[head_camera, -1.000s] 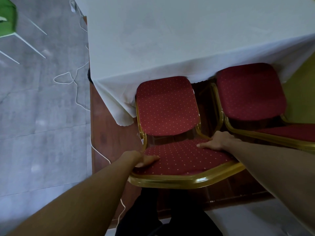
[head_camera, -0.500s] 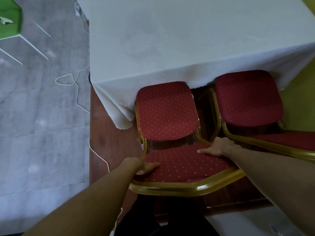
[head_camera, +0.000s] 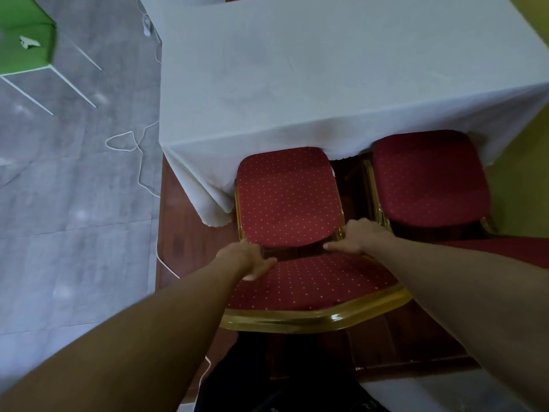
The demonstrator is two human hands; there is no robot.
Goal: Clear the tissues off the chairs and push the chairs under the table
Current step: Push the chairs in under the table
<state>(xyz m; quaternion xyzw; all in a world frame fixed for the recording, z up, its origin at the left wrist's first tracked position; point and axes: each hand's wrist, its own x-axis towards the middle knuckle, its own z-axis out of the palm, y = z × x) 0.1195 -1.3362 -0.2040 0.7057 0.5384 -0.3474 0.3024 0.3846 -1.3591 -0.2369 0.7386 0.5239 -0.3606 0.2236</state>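
Near chair [head_camera: 288,197]: left grip [head_camera: 251,260] & right grip [head_camera: 355,237] each curled round its frame, either side of backrest. Seat front at worktop [head_camera: 326,69] cloth edge; 2nd chair [head_camera: 427,179] just beside.

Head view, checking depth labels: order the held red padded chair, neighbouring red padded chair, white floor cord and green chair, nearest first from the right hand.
1. Held red padded chair, gripped by the right hand.
2. Neighbouring red padded chair, just right.
3. White floor cord, far left.
4. Green chair, top-left corner.
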